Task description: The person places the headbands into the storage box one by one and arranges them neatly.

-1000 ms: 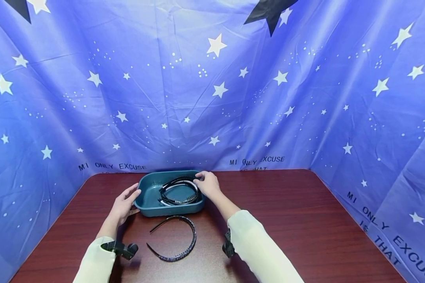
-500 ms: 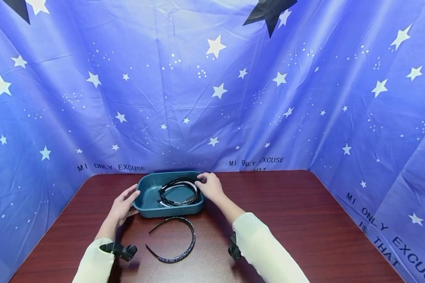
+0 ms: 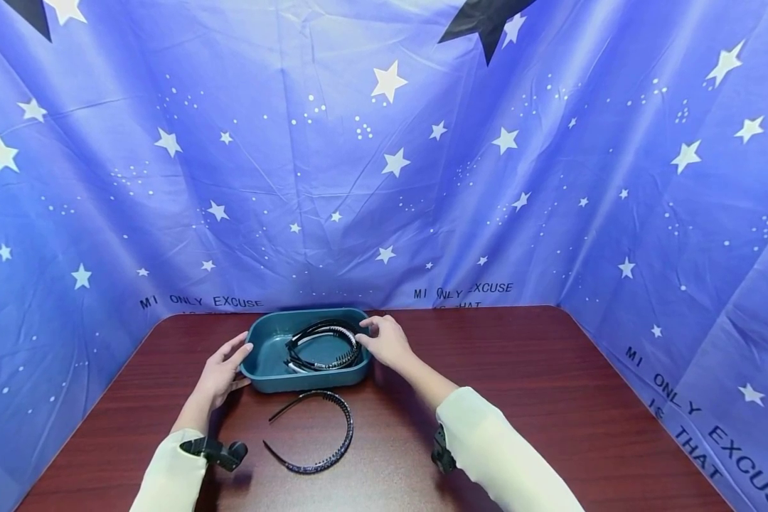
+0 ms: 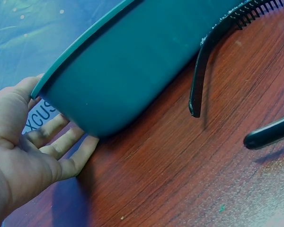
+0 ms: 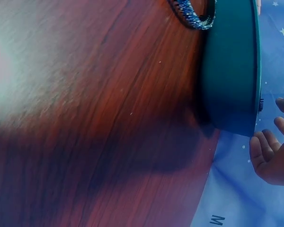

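A dark teal plastic basin stands near the table's back edge. In its right half lie several toothed headbands, black ones and a white one, overlapping each other. My left hand grips the basin's left end, thumb at the rim and lower fingers against the bottom corner, as the left wrist view shows. Over the opposite end is my right hand; its thumb and index finger are apart with nothing between them, and its other fingers are at the basin's outer corner. In front lies another black headband with blue glitter, its ends pointing left.
The reddish-brown wooden table extends well to the right of the basin. Behind it hangs a blue curtain printed with stars, which meets the table's back edge. Black camera mounts are strapped to both wrists.
My right hand has shifted slightly right, away from the headbands, and its forearm has swung right. The left hand, the basin and the headband on the table hold their places.
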### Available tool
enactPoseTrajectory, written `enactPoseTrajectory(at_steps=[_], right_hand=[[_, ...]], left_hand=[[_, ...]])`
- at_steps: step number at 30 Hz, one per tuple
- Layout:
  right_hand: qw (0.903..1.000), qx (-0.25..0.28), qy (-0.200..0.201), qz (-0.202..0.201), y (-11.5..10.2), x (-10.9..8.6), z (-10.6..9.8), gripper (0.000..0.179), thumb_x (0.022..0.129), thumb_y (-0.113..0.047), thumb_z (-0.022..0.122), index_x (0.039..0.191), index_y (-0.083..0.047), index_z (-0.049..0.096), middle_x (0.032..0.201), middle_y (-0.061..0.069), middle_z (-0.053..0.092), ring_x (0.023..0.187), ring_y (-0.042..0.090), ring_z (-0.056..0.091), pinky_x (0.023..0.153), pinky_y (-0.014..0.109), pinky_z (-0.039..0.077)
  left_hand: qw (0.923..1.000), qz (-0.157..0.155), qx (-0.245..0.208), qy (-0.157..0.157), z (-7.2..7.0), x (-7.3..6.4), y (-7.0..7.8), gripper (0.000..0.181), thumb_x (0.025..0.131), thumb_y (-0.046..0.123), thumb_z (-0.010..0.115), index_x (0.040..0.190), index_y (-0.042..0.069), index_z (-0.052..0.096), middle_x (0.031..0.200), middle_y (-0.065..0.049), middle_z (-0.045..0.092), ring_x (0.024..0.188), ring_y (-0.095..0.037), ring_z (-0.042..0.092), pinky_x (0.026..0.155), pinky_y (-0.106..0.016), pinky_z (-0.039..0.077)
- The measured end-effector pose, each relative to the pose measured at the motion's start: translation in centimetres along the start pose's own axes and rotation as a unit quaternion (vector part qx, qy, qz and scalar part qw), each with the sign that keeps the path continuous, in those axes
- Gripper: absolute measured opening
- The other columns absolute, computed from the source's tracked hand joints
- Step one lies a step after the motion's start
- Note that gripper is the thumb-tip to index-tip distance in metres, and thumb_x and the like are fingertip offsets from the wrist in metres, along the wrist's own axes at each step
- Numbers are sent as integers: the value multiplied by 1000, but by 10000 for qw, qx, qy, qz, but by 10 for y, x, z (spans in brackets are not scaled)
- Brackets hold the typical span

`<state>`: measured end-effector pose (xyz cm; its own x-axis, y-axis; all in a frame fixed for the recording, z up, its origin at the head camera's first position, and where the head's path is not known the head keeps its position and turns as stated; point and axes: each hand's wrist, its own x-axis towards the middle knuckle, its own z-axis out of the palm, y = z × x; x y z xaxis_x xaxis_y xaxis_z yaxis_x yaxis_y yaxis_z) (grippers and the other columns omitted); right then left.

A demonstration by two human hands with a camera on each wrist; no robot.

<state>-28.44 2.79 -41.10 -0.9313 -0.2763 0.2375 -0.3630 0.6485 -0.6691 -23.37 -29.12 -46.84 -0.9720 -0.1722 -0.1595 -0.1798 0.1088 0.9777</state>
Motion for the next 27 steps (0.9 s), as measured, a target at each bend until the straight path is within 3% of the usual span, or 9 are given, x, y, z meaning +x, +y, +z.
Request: enactPoseTrajectory(at_steps=[9,27], right_hand=[[9987,150,-114,-477,6,-15,-7,31,84,-22,68,108,-3,66,96,17,60,91,29,59,76,33,47],[9942,235,-449,-951,13,-43,-16,27,84,-18,68,107,-4,67,95,16,60,82,28,59,68,23,45]], left_hand=[[10000,-16,-14,6,1,0,1,67,95,45,49,149,17,23,150,-21,25,126,-38,41,87,-46,52],[10000,20,-34,-2,1,1,0,66,95,45,49,149,16,24,150,-21,25,125,-36,42,88,-47,52]])
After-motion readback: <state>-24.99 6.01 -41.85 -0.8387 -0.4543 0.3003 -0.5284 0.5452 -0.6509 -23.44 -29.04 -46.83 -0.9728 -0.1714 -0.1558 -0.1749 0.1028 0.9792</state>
